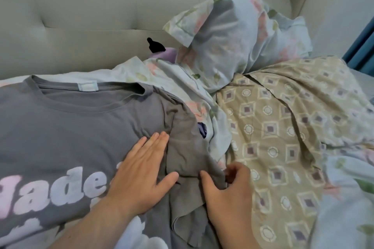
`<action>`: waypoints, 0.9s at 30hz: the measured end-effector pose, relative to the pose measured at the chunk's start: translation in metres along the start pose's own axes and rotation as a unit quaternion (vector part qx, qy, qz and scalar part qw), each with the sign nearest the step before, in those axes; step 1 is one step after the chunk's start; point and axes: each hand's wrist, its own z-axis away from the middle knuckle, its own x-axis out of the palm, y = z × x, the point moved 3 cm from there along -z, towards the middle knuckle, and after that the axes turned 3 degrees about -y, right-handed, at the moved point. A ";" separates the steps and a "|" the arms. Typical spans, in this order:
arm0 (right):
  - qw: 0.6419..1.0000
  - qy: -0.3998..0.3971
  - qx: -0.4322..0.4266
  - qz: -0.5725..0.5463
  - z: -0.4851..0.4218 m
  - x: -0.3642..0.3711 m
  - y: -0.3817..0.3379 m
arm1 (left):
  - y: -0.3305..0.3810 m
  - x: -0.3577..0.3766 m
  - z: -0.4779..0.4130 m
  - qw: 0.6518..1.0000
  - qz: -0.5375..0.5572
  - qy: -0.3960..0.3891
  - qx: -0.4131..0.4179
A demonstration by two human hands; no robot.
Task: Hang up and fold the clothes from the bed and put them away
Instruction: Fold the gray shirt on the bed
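On the bed, a grey T-shirt [66,127] with pale lettering lies face up on floral bedding, its collar toward the tufted headboard [81,16]. The left hand [141,172] presses flat on the chest, fingers straight and close together. The right hand [228,194] pinches the edge of the folded-in sleeve [188,147] between thumb and curled fingers, beside a beige patterned cover [283,127].

pale tufted headboard [81,16], floral pillow [232,32] propped against it, floral sheet [182,81] rumpled below, tan diamond-patterned blanket [283,123] lying beside the pillow, small black object [154,45] near the headboard
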 end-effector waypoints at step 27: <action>0.856 -0.246 0.149 -0.430 -0.111 -0.043 0.033 | 0.053 -0.005 0.021 0.996 -0.056 0.039 -0.051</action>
